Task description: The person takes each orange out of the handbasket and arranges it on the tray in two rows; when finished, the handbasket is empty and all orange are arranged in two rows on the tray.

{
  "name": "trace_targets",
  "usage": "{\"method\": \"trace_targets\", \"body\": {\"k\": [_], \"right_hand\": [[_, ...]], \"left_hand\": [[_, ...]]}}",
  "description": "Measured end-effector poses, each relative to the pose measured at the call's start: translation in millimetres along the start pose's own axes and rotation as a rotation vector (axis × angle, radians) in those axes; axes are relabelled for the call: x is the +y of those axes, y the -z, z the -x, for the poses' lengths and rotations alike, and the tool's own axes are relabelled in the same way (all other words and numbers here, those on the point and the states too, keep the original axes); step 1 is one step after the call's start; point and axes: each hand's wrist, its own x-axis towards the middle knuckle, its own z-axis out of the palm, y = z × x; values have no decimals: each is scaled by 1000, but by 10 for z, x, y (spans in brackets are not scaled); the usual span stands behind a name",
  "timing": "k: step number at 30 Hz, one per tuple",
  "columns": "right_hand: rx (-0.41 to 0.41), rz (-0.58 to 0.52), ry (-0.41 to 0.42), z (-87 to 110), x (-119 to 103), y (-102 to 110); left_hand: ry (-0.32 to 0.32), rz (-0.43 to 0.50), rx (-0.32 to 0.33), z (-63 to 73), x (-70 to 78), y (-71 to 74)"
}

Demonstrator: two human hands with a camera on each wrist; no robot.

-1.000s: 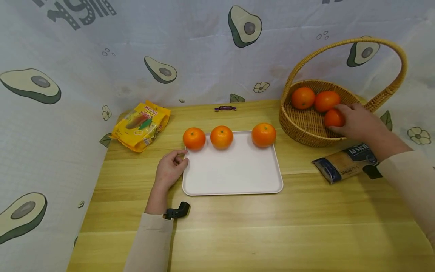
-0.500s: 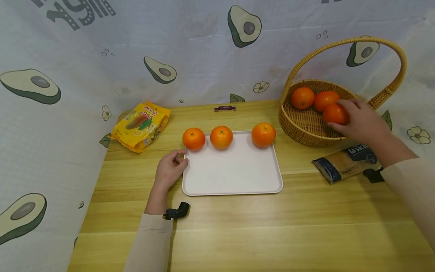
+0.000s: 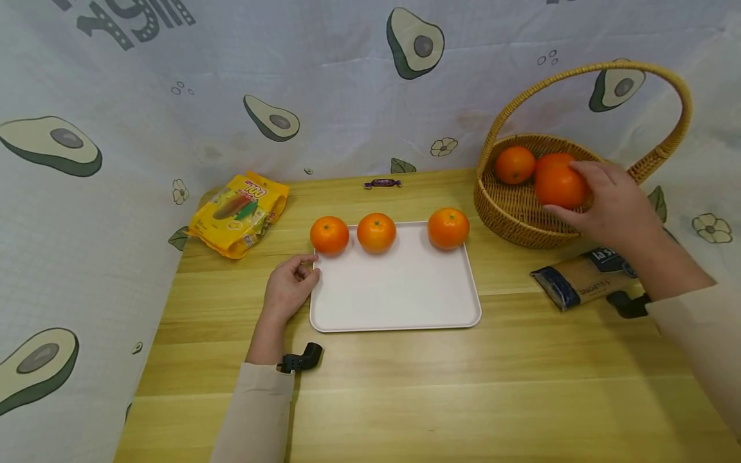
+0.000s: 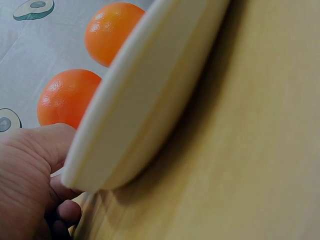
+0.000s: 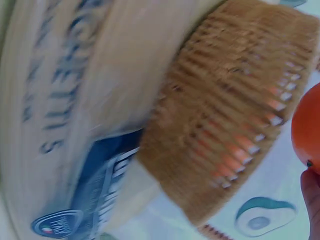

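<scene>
My right hand point(image 3: 622, 209) grips an orange point(image 3: 560, 186) over the wicker basket point(image 3: 506, 228). In the right wrist view the held orange point(image 5: 309, 131) shows above the basket's rim, with a fingertip against it. Two more oranges sit inside the basket, one at the left point(image 3: 514, 164) and one partly hidden behind the held orange. My left hand point(image 3: 291, 288) pinches the left edge of a white rectangular tray point(image 3: 399, 292), its thumb over the rim in the left wrist view. Along the tray's far edge are three oranges: left point(image 3: 329, 235), middle point(image 3: 376, 233) and right point(image 3: 448, 228).
A spaghetti packet point(image 3: 585, 280) lies in front of the basket, below my right forearm. A yellow snack bag point(image 3: 238, 215) stands at the back left. Behind the tray lies a purple wrapped candy point(image 3: 383, 184). The basket's tall handle point(image 3: 579, 72) arches over it.
My right hand has raised the orange from the basket's right side and brought it slightly left, so it now overlaps an orange behind. My left hand keeps its place on the tray.
</scene>
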Motion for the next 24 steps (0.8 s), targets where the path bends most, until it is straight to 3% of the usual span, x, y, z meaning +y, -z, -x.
{"method": "trace_targets", "body": {"k": [5,13,24], "right_hand": [[30,-6,41,16,-202,61],[175,-62,162,79,-536,69],[210,-177,301,116,-829,1]], "left_hand": [[-1,3,0,0,-2,5],[1,1,-1,-2,-5,1],[-5,-4,1,7,-1,0]]}}
